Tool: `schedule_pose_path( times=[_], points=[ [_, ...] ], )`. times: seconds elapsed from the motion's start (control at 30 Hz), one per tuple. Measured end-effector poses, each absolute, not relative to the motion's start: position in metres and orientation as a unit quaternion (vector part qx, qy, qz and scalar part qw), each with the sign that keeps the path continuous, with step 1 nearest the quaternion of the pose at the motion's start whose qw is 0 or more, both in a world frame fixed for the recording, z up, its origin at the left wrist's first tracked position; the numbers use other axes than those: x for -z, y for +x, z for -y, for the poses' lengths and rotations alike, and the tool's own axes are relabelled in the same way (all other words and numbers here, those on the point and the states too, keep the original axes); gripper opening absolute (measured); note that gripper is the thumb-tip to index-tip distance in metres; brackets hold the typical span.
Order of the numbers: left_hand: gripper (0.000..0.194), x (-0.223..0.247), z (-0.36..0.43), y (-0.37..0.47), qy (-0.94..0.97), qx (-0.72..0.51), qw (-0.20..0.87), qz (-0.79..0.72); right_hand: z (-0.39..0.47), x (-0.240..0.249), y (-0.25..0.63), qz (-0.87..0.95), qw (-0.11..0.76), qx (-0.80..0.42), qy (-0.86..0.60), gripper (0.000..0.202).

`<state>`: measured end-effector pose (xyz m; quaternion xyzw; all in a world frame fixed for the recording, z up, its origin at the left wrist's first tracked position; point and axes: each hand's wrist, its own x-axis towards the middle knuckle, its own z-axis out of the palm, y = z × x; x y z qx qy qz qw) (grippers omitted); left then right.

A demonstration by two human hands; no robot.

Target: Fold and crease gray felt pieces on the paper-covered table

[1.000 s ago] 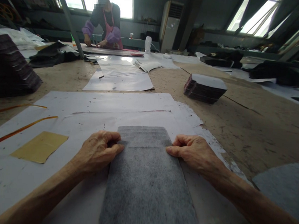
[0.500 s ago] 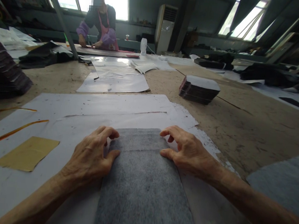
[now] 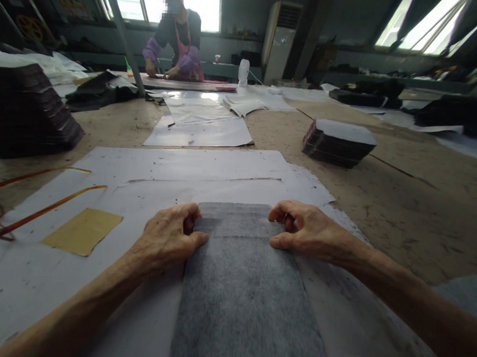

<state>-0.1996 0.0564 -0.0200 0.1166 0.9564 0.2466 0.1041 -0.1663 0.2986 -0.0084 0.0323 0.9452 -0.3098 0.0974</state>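
A long grey felt-like piece (image 3: 248, 296) lies on white paper in front of me, with a crease across it near its far end. My left hand (image 3: 175, 231) is at its far left edge, thumb on the surface and fingers curled at the edge. Across from it, my right hand (image 3: 300, 227) touches the far right edge in the same way, thumb on top and fingers bent. Both hands have the edges of the piece between thumb and fingers, though the fingertips are partly hidden.
Left of the hands lie a tan square (image 3: 82, 231) and orange strips (image 3: 53, 206). Dark stacks stand at the left (image 3: 28, 111) and back right (image 3: 339, 143). White sheets (image 3: 201, 131) lie farther back. A person (image 3: 177, 42) works across the table.
The whole view has shifted, so things appear farther right. The fingers of both my hands have curled in more at the edges of the grey piece.
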Motion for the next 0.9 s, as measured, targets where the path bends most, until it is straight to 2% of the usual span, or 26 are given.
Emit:
schedule_pose_path(
  times=[0.13,0.27,0.43,0.67,0.9],
  points=[
    [0.022,0.021,-0.054,-0.200,0.130,-0.239,0.123,-0.954,-0.300,0.005,-0.171,-0.944,0.110,0.308,0.033,0.039],
    [0.029,0.026,-0.051,-0.203,0.137,-0.240,0.116,-0.954,-0.298,0.003,-0.171,-0.946,0.119,0.299,0.036,0.029],
    [0.031,0.025,-0.050,-0.203,0.133,-0.237,0.120,-0.955,-0.291,0.007,-0.154,-0.938,0.095,0.318,0.094,0.019],
    [0.029,0.021,-0.051,-0.206,0.106,-0.245,0.140,-0.953,-0.292,0.021,-0.148,-0.928,0.044,0.343,0.138,0.025],
    [0.025,0.030,-0.047,-0.209,0.056,-0.366,0.196,-0.908,-0.289,0.017,-0.149,-0.936,0.059,0.321,0.132,0.023]
  ],
)
